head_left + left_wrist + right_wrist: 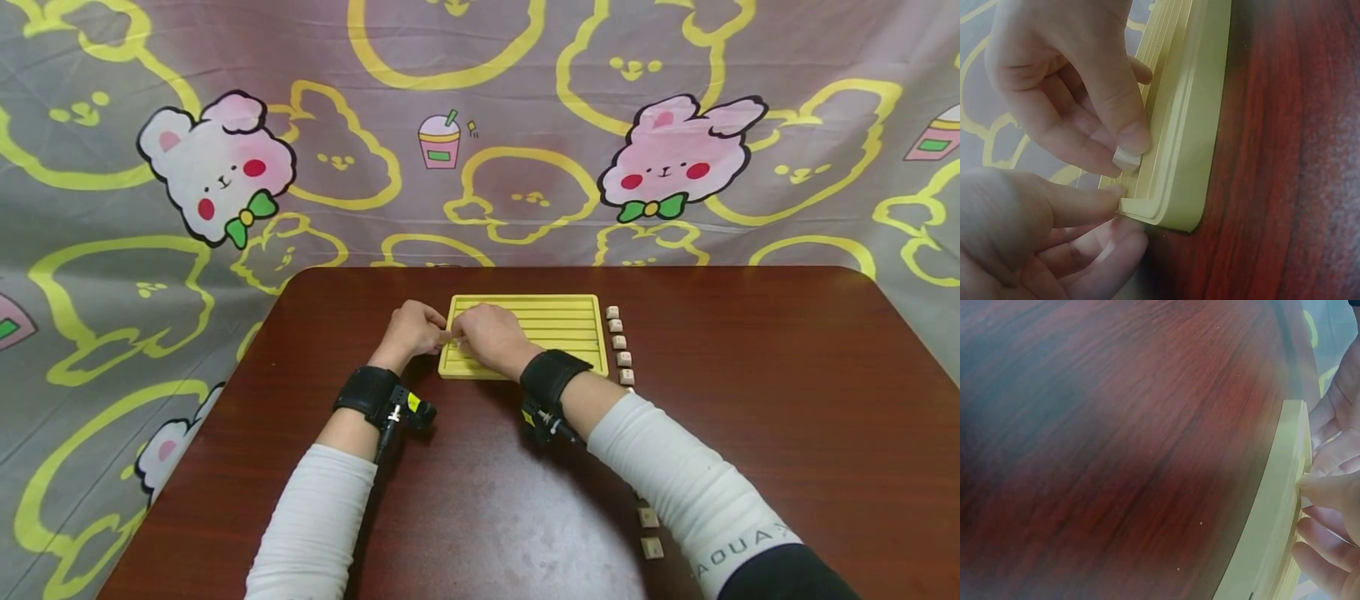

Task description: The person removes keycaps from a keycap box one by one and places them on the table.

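Observation:
A shallow yellow tray [558, 312] with raised parallel ribs lies on the table. My left hand [414, 329] grips its left end; in the left wrist view the thumb [1088, 203] lies on the rim at a corner, the other fingers outside the wall. Over the tray's left part, my right hand [491, 337] pinches a small cream-white block [1127, 160] between thumb and finger, just above the ribs. That block is mostly covered by the fingers in the right wrist view.
Several small cream blocks [624, 358] stand in a line along the tray's right side. The line runs toward me, partly hidden by my right sleeve [675, 467], with a near block [652, 547] showing. A patterned cloth [525, 125] hangs behind the brown table [772, 375].

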`<state>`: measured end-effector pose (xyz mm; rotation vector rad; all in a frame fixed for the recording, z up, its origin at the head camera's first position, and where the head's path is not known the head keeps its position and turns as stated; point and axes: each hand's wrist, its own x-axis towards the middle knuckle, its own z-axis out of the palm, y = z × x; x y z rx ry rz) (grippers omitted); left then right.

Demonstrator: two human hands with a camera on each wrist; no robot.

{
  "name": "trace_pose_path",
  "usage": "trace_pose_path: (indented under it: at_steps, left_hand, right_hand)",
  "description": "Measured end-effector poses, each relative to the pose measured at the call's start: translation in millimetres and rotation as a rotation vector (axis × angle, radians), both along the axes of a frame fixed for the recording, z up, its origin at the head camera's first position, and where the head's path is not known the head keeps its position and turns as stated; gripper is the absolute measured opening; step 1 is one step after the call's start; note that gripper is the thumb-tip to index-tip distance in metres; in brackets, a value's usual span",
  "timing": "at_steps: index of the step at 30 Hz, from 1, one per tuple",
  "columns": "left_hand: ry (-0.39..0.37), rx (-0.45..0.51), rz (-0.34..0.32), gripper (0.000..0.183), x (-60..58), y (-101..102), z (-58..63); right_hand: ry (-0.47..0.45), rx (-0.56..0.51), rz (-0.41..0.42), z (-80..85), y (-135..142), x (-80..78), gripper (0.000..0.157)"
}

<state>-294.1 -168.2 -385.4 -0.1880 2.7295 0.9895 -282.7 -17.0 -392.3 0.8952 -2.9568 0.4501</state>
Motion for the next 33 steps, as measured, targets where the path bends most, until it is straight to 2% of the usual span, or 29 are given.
trace_pose_path:
  at_steps: [15, 23, 30, 33]
  left_hand:
    - [0.006, 0.007, -0.028, 0.033, 1.4, 1.6, -0.2]
    - [0.024, 0.002, -0.029, 0.029, 1.0, -2.1, -0.3]
    - [-0.002, 0.007, -0.002, 0.032, 0.7, 0.6, -0.3]
    - [-0.015, 0.012, 0.008, 0.034, -0.7, 1.5, -0.4]
  right_hand:
    - [0.018, 0.039, 0.019, 7.6, 9.5, 5.5, 0.009]
    - [0.064, 0.036, 0.07, 12.8, 14.6, 13.1, 0.012]
    - [0.062, 0.009, 0.113, 16.0, 29.0, 20.3, 0.015]
    - [0.076, 0.001, 0.14, 18.3, 37.9, 24.8, 0.01]
